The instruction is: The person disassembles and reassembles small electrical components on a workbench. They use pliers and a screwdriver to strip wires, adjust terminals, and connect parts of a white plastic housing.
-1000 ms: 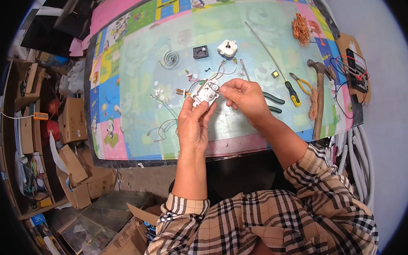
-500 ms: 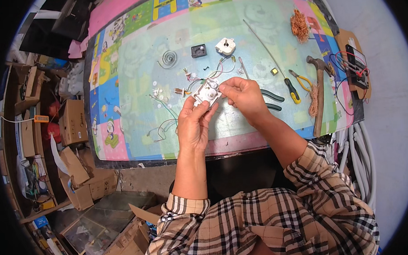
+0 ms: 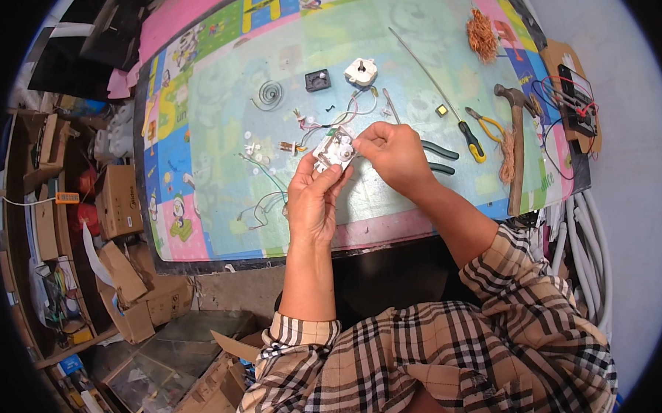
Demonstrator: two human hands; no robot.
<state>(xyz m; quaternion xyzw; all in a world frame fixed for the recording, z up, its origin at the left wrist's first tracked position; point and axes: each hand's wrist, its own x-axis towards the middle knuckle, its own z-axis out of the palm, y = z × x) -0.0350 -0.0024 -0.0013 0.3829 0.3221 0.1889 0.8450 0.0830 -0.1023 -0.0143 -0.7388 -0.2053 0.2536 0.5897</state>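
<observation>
Letter-printed tabletop [image 3: 221,141], white mechanism [image 3: 334,148] in fingers [image 3: 328,178]

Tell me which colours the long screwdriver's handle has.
The handle is black and yellow; best view: head.

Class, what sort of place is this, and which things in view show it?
Probably a small repair workshop: a hammer and a long screwdriver lie out, and the left hand holds a white mechanism.

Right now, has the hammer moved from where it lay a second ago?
No; the hammer hasn't visibly shifted in any direction against the patterned table cover; only the view slid slightly.
</observation>
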